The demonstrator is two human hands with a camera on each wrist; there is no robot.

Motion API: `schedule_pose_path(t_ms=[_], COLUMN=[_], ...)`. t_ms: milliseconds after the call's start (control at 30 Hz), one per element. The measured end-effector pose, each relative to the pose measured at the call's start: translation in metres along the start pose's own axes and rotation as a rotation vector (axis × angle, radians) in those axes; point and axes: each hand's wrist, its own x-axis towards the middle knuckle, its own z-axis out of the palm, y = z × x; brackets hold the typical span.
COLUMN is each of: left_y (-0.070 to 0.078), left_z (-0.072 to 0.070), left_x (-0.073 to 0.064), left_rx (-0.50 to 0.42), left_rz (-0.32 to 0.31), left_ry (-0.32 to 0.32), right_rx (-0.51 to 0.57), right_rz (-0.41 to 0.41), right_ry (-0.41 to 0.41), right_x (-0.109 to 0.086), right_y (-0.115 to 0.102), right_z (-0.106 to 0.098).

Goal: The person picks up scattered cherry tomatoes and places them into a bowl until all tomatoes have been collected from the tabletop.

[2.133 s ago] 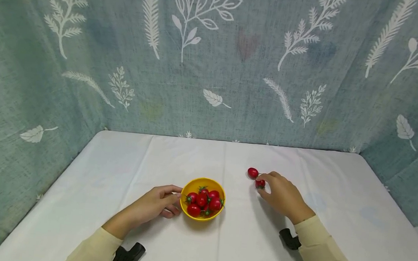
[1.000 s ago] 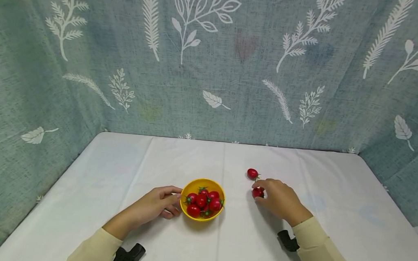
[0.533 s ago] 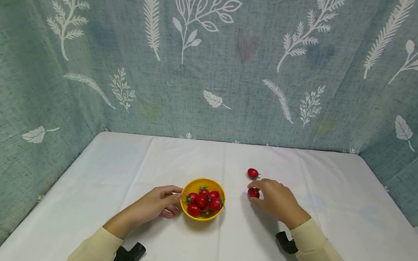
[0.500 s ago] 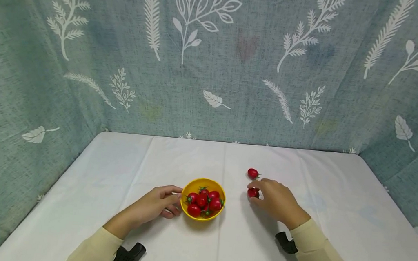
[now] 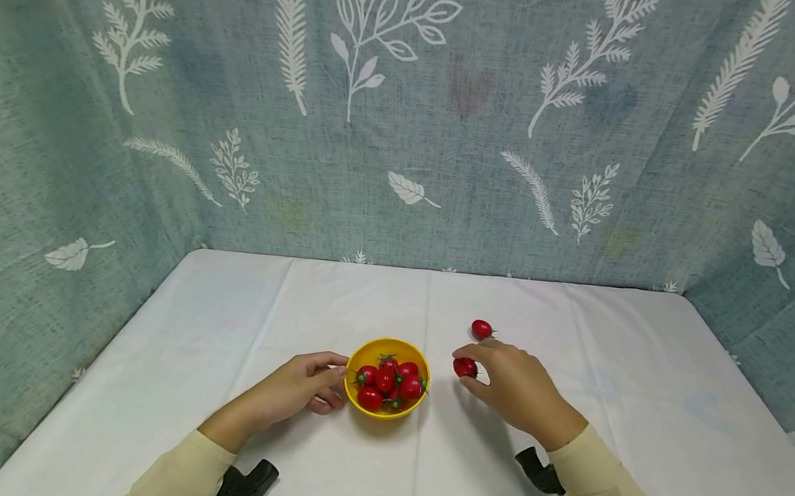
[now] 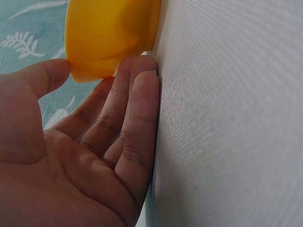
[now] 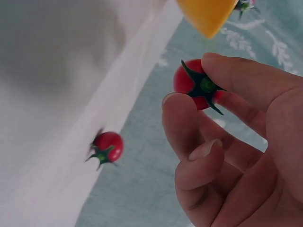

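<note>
A yellow bowl (image 5: pixel 356 406) with several red cherry tomatoes (image 5: pixel 370 398) in it stands on the white-covered table. My left hand (image 5: pixel 298 387) rests against its left side. In the left wrist view, the thumb touches the bowl's rim, and the nearly straight fingers lie against its lower wall by the cloth. To the bowl's right, my right hand (image 5: pixel 523 386) pinches a cherry tomato (image 5: pixel 464 367) between thumb and fingers. Its green calyx (image 7: pixel 207 85) faces the right wrist camera. Another cherry tomato (image 5: pixel 481 329) lies on the cloth just beyond that hand.
The white tablecloth (image 5: pixel 337 298) covers the table. Behind and on both sides hangs a grey-green curtain (image 5: pixel 406 140) with white leaf prints. Black wrist mounts (image 5: pixel 249 482) sit beneath both sleeves.
Holding the cherry tomato, my right hand has moved left towards the bowl and slightly nearer to me, away from the other tomato. The left hand and bowl have stayed in place.
</note>
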Motion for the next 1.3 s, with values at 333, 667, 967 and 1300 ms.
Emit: schedule_pose_path(t_ms=[333, 667, 967, 1300], left_y=[-0.001, 0.0, 0.003, 0.002], left_z=[-0.001, 0.0, 0.001, 0.0], left_x=[0.001, -0.001, -0.002, -0.003], left_rx=[0.005, 0.008, 0.012, -0.003], left_rz=[-0.002, -0.005, -0.008, -0.005], left_ry=[-0.003, 0.002, 0.005, 0.006], right_rx=[0.001, 0.019, 0.065, 0.093], right_rz=[-0.086, -0.15, -0.213, -0.253], right_ry=[0.079, 0.092, 0.123, 0.119], right_x=[-0.005, -0.008, -0.012, -0.007], right_y=[-0.012, -0.021, -0.03, -0.043], right_z=[-0.004, -0.009, -0.013, -0.01])
